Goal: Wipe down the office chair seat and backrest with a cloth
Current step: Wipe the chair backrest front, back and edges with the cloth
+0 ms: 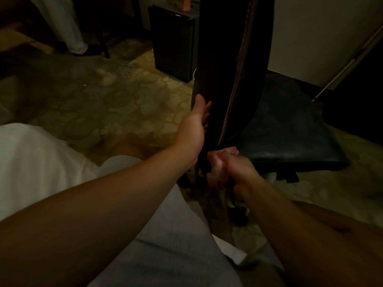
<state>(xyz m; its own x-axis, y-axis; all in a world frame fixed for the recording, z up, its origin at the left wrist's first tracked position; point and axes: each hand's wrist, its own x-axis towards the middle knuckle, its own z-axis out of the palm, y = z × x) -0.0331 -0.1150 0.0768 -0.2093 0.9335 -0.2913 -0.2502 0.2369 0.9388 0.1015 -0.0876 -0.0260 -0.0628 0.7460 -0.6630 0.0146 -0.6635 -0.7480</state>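
The left grip (196, 123) is clamped on the rear edge of the chair's backrest (228, 59), thumb up along the dark edge and fingers wrapped round to the far side. The right grip (234, 168) is curled tight round a bunched pinkish cloth (217, 172), which it presses against the base of the backrest, just where the backrest meets the seat (290, 137). The cloth bulges out of the fist toward the left, and a bit shows above the knuckles.

The backrest stands upright and is seen edge-on, with a lighter seam running down its length. The black seat spreads to the right of it, its surface creased and faintly shiny. Both forearms reach forward from the bottom of the view, over pale grey shorts (165, 245).

The room is dim. The chair stands on a patterned carpet (124, 96). A small black cabinet (176, 42) stands behind the backrest, and a white cloth or sheet (31, 162) lies at the left edge.
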